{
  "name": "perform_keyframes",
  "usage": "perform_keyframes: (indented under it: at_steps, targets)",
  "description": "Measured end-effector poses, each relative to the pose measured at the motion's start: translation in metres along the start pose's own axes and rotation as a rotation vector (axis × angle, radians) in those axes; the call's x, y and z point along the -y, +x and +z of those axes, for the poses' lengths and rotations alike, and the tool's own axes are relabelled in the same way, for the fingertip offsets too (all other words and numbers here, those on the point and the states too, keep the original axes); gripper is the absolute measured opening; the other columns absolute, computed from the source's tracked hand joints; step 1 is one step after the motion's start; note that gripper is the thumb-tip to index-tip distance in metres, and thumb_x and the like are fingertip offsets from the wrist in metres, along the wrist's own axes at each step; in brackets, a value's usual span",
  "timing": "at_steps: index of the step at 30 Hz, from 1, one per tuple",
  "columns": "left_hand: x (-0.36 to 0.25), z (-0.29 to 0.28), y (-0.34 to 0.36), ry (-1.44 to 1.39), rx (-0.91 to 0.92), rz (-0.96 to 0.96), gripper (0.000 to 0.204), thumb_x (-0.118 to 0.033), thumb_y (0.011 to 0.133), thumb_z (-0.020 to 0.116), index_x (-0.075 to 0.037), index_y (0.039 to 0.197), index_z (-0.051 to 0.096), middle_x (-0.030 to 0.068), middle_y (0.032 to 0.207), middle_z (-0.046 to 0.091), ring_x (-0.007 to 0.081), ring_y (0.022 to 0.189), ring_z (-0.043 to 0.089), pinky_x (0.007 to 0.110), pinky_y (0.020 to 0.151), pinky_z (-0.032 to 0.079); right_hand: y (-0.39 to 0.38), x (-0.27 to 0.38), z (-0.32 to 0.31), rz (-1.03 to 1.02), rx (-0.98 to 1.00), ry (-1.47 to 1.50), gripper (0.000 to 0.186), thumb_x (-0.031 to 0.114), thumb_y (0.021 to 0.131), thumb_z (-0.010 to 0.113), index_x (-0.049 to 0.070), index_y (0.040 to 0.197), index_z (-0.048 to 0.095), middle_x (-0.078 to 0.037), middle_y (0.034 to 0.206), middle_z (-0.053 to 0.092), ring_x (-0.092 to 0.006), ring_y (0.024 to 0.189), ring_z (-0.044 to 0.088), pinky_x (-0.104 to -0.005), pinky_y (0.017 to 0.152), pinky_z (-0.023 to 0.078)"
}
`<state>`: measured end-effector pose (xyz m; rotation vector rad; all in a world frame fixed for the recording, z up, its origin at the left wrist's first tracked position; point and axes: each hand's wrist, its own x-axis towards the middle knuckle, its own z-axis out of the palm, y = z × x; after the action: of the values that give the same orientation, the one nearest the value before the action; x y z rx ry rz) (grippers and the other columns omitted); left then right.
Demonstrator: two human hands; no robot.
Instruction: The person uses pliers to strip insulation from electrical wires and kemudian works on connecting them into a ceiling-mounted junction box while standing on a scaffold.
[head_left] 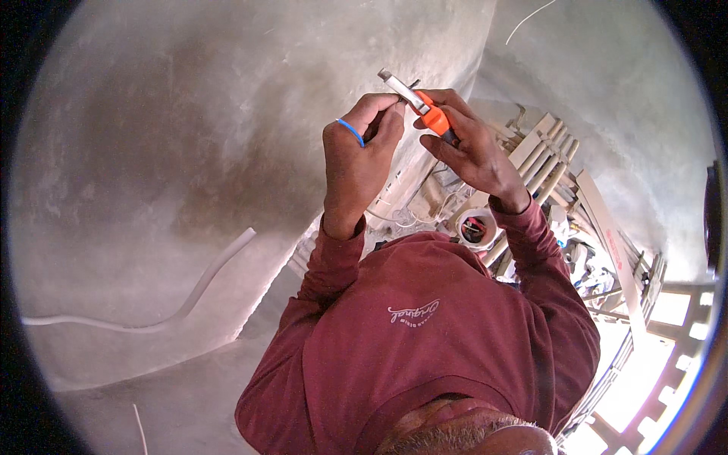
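My left hand (362,140) is closed in a pinch, with a short length of blue wire (350,132) looping out over the fingers. My right hand (474,148) wraps round an orange-handled tool (435,118) with a long silver metal end, which points up and left. Its exact kind I cannot make out. The metal end sits right at my left fingertips. A small dark tip shows just beyond it; whether it belongs to the wire or the tool is unclear. Both hands are raised close together in front of a grey plastered wall (189,114).
A white conduit (205,284) curves out from the wall at left. Below my right hand stands a white bucket (476,229) with tools inside. Pipes and boards (546,155) are piled at right, with a long pale plank (610,243) leaning there. Thin wires (529,19) stick out of the walls.
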<state>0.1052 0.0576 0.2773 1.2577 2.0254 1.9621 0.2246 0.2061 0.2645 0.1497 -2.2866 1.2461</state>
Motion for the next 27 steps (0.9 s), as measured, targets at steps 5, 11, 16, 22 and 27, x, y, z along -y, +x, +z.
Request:
perform_keyframes:
  at_steps: [5,11,16,22,27]
  targets:
    - [-0.001,-0.001,0.001,0.088,0.042,-0.001,0.013,-0.007,0.095,0.062,0.001,0.104,0.066,-0.0012,0.074,0.058,0.0045,0.067,0.05,0.022,0.058,0.041,0.002,-0.001,-0.003,0.009,0.009,-0.076,0.028,0.002,0.09,0.065,-0.004,0.115,0.054,-0.017,0.129,0.051,-0.031,0.109,0.057,-0.0377,0.088,0.048]
    - [0.004,-0.002,0.002,0.119,0.006,0.066,0.016,-0.004,0.094,0.061,0.002,0.107,0.067,0.0091,0.072,0.063,0.0072,0.063,0.051,0.026,0.057,0.044,0.006,-0.006,-0.001,-0.063,-0.01,-0.19,0.033,-0.002,0.085,0.064,-0.004,0.116,0.054,-0.018,0.129,0.051,-0.0349,0.107,0.059,-0.0409,0.086,0.049]
    - [0.004,-0.003,0.004,0.158,-0.001,0.094,0.015,-0.004,0.094,0.061,0.001,0.108,0.067,0.0118,0.078,0.066,0.0093,0.066,0.057,0.027,0.06,0.046,0.009,-0.003,-0.002,-0.019,-0.014,-0.162,0.034,-0.004,0.083,0.063,-0.005,0.115,0.053,-0.019,0.128,0.052,-0.0361,0.106,0.06,-0.0431,0.087,0.049]
    - [0.019,-0.003,0.007,0.181,-0.041,0.187,0.013,-0.008,0.096,0.062,0.002,0.103,0.064,0.0034,0.076,0.062,0.0083,0.068,0.053,0.026,0.059,0.044,0.016,0.0,-0.003,-0.101,-0.026,-0.292,0.03,0.002,0.085,0.068,-0.005,0.112,0.057,-0.02,0.12,0.056,-0.0374,0.096,0.061,-0.0428,0.081,0.05]
    - [0.012,0.0,0.011,0.089,-0.046,0.201,0.025,-0.018,0.093,0.071,0.002,0.104,0.061,0.0018,0.071,0.056,0.0079,0.065,0.049,0.025,0.057,0.041,0.03,-0.003,-0.008,-0.001,0.038,-0.181,0.027,0.008,0.085,0.072,-0.005,0.105,0.061,-0.018,0.111,0.057,-0.0347,0.093,0.061,-0.0412,0.08,0.05]
